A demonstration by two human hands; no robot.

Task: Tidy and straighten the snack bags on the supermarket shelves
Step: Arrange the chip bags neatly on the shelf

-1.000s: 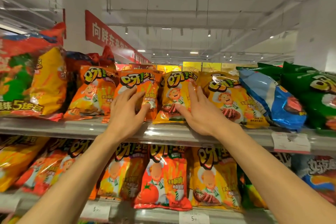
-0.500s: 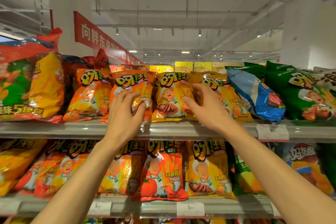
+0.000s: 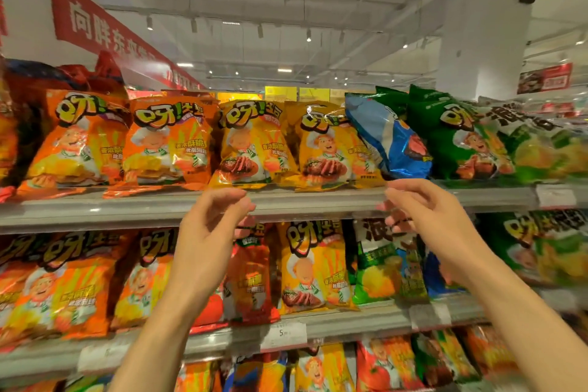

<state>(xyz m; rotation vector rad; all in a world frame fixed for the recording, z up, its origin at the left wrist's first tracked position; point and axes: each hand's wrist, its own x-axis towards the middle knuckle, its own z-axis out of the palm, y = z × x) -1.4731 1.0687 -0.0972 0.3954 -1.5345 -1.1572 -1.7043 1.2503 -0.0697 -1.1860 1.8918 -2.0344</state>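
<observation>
- Both hands are now hanging off the bags, lowered before the grey metal shelf edge (image 3: 95, 210).
- We are keeping our left hand (image 3: 206, 239) and right hand (image 3: 426, 226) loosely curled, holding nothing.
- Glossy orange and yellow snack bags (image 3: 251, 146) are standing upright on that top shelf.

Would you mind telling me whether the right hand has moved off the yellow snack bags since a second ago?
Yes. The right hand has dropped from the yellow snack bags to the top shelf's front rail, touching no bag.
</observation>
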